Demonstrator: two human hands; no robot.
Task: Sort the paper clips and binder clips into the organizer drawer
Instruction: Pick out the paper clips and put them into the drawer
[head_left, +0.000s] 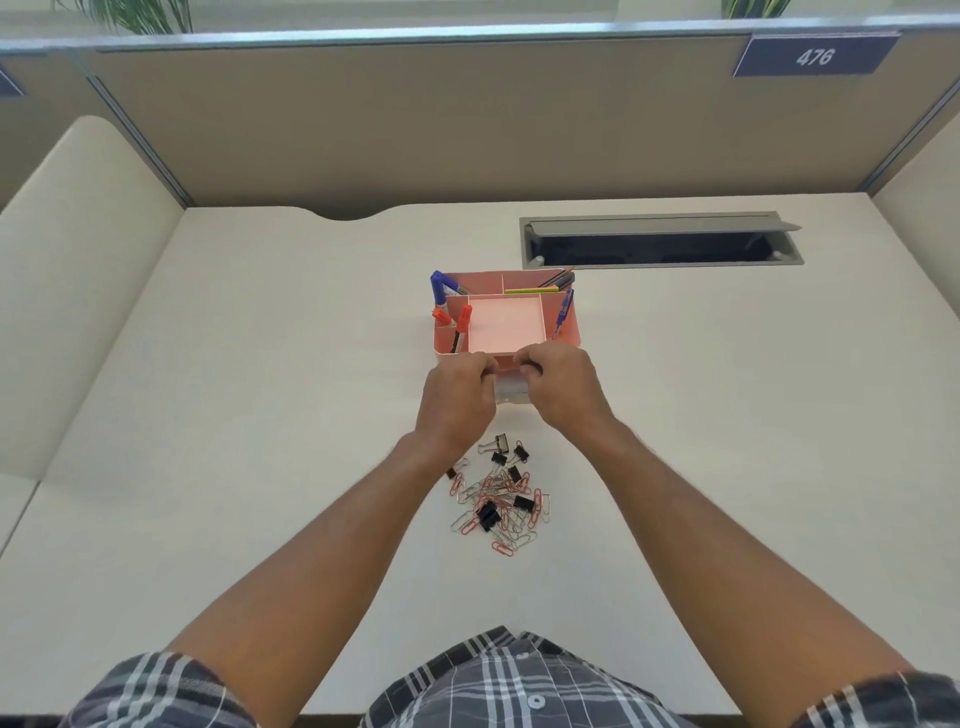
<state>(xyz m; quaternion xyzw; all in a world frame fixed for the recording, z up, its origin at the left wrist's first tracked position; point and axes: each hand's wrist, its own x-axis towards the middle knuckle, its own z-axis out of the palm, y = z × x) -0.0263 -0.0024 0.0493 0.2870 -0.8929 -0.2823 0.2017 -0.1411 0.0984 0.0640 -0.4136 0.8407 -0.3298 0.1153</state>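
My left hand (460, 397) and right hand (561, 387) were curled at the front of the pink organizer (569, 332), fingers pinching its clear drawer (511, 389), partly out. I judged the drawer light and slick, best gripped at its front lip. The paper clips (511, 535) and binder clips (488, 514), small and stiff, lay heaped nearer me on the smooth white desk (260, 389), inside a walled cubicle.

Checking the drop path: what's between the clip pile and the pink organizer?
In the head view, both hands, left hand and right hand, at the clear drawer sit between the clip pile and the pink organizer; otherwise bare desk.
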